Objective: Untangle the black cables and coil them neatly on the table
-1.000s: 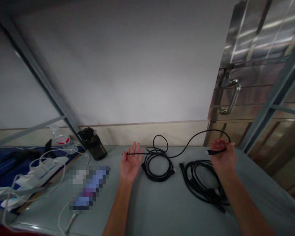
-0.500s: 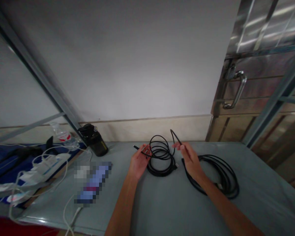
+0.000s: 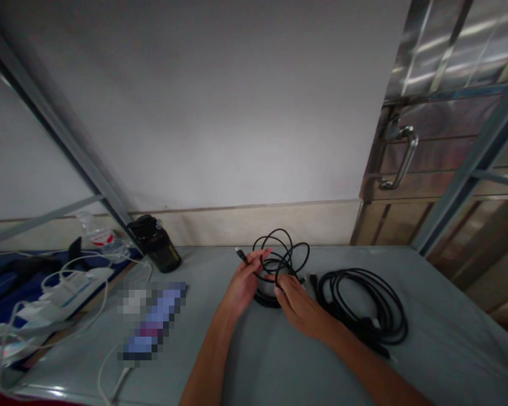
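Loops of a thin black cable (image 3: 301, 246) rise between my two hands, above more coils lying on the grey tabletop. My left hand (image 3: 246, 279) is closed around the cable, and a plug end (image 3: 241, 255) sticks out past its fingers to the upper left. Close beside it, my right hand (image 3: 295, 299) pinches another stretch of the same cable over the coil. To the right of my right hand, a second coiled black cable (image 3: 400, 316) rests on the table, with a plug end (image 3: 312, 278) at its left side.
On the left lie a phone (image 3: 158, 316) with a white cord, white power strips (image 3: 80, 290) and tangled cords. A black bottle (image 3: 157, 242) and a clear plastic bottle (image 3: 105, 239) stand near the wall. Metal posts (image 3: 461, 180) frame the grey tabletop (image 3: 275, 361).
My right hand has moved left and down, close to my left hand, bringing the cable into another loop. The left hand has closed more around the cable. The view has shifted slightly.
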Tool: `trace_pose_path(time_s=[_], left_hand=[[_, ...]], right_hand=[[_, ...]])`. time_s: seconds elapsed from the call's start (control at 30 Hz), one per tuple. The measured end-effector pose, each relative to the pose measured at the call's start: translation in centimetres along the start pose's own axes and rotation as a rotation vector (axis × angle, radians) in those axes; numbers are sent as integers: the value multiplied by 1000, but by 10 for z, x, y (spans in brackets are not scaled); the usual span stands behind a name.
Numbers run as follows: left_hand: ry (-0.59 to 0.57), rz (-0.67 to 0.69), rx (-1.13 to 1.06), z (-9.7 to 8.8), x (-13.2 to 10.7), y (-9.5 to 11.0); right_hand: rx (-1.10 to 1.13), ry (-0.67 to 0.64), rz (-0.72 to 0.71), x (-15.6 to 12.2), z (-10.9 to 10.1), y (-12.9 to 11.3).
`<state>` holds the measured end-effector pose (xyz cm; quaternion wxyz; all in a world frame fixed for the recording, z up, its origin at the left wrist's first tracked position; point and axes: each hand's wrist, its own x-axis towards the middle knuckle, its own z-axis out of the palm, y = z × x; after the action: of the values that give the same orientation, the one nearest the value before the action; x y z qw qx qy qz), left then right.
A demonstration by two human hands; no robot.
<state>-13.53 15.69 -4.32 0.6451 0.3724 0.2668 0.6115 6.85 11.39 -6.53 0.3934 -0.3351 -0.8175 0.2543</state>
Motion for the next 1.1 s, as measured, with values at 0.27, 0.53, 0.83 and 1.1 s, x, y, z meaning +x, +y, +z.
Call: trace_pose_path(time_s=[0.27, 0.53, 0.83, 1.1], left_hand=[[-118, -141, -51, 14, -13, 0], [-152, -156, -45, 11, -12, 2], [-315, -185, 68, 7, -15, -1], [-261, -151, 126, 9, -13, -3]], right_hand=[[-37, 187, -125, 4, 2, 7], [-78, 198, -84, 5, 9, 18], [-230, 97, -99, 4, 16, 33], [-159, 132, -44, 4, 13, 32]])
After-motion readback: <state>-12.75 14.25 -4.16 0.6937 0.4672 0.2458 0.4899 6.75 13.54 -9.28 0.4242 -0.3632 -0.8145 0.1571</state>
